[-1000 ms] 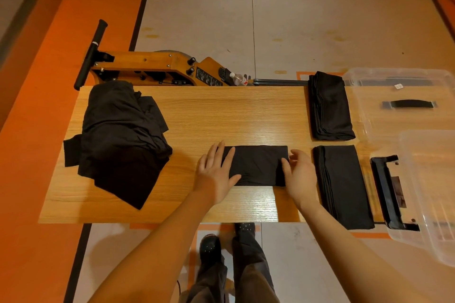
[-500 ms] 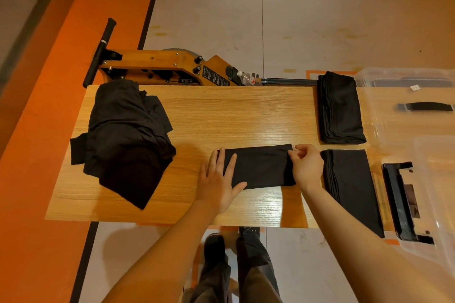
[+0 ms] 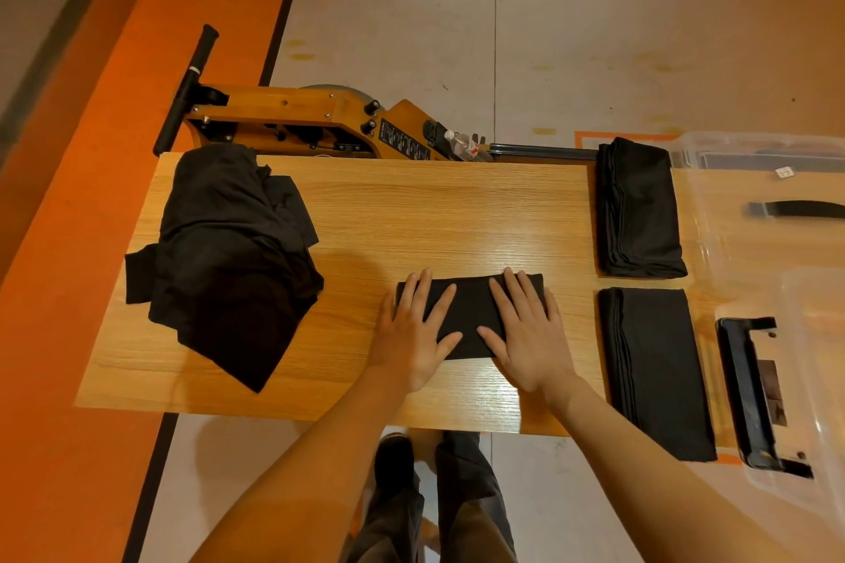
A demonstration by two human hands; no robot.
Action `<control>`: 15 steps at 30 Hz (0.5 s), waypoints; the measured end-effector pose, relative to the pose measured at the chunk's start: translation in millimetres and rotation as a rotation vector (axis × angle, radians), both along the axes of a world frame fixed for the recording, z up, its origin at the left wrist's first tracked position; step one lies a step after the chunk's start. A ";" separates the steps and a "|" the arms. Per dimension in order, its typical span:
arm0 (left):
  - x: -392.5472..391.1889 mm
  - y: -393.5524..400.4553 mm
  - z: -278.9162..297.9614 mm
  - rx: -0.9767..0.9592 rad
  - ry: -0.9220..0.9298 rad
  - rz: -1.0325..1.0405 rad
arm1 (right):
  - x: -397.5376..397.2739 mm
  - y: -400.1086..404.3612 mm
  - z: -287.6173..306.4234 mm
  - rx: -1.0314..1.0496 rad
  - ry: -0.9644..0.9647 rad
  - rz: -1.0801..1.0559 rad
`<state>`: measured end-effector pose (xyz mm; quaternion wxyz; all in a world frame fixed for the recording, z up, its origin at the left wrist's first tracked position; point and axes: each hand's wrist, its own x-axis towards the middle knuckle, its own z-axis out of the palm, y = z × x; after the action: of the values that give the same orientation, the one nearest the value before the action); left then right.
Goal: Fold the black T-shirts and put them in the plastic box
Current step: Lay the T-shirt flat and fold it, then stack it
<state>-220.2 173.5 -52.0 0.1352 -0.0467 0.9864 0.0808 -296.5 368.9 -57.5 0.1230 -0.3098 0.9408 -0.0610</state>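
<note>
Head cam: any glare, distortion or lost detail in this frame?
Head view: warm light, glare streaks on the table by both hands; wide-angle bend bows the table edges; the unfolded pile reads near-solid black, folds barely visible; the clear plastic box blends into the background.

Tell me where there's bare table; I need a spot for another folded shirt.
Freest: the table between the unfolded pile and the two folded stacks, behind the hands. A narrower strip runs along the near edge. Crowded: the right end, with stacks and plastic box. Left hand and right hand press the shirt.
</note>
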 end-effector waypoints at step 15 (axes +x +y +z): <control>-18.9 -33.6 27.2 0.068 0.054 0.150 | -53.8 12.0 38.4 -0.133 -0.141 -0.203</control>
<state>-239.0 139.9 -24.7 0.1035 -0.1136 0.9801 0.1254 -350.3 381.0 -19.1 0.1614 -0.2156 0.9502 -0.1567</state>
